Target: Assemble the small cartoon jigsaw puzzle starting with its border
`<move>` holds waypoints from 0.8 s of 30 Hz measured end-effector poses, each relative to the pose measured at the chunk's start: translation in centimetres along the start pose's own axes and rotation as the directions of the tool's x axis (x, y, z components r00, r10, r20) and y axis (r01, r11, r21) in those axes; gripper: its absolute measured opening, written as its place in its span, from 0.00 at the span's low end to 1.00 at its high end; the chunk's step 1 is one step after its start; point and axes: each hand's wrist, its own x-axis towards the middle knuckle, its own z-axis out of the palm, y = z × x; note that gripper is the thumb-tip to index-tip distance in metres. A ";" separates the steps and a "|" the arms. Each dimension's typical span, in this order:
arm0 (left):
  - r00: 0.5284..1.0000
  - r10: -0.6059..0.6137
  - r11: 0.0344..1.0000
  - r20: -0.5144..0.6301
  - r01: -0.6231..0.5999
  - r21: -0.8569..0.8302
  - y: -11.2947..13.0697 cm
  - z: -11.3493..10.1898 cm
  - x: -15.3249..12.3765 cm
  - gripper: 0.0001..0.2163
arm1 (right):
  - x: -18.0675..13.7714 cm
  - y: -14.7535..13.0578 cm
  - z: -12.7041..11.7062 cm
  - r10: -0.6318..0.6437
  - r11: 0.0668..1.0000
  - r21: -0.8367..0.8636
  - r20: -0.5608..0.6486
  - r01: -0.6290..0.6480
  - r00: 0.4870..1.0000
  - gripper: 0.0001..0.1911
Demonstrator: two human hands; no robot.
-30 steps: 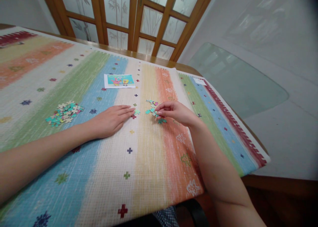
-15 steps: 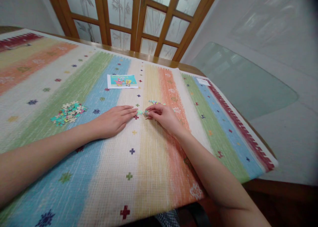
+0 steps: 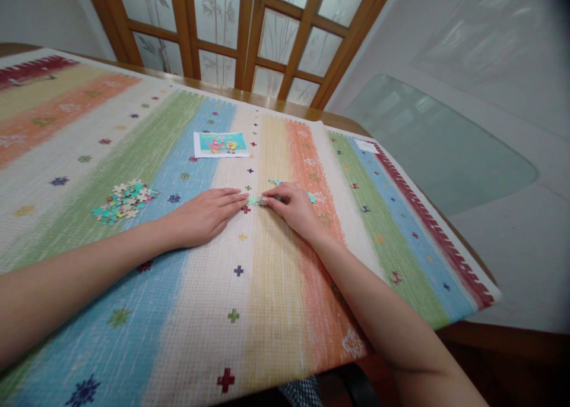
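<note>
- Now the right hand (image 3: 294,208) pinches a small puzzle piece (image 3: 262,201), its grip clamped between thumb and fingers, beside a pale green piece (image 3: 253,201) on the cloth-covered tabletop (image 3: 205,312).
- The left hand (image 3: 208,215) lies flat, its grip closed on nothing, fingertips at that green piece.
- Puzzle pieces sit in a heap (image 3: 124,204) at left; a cartoon card (image 3: 221,145) lies farther off.

From the wearer's head, one camera looks forward and down at close range on the left hand (image 3: 202,218) and right hand (image 3: 296,210), glazed doors (image 3: 244,38) toward 12 o'clock.
</note>
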 end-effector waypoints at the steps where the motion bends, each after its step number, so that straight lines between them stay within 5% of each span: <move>1: 1.000 0.000 1.000 0.001 0.000 -0.002 0.0 0.0 0.0 0.25 | 0.0 -0.1 0.0 0.004 1.000 -0.001 -0.002 -0.004 1.000 0.06; 24: 1.000 -0.002 1.000 -0.010 0.002 -0.012 0.0 0.0 -0.1 0.25 | -0.8 -1.0 -1.2 -0.073 0.961 -0.261 0.092 0.095 0.993 0.11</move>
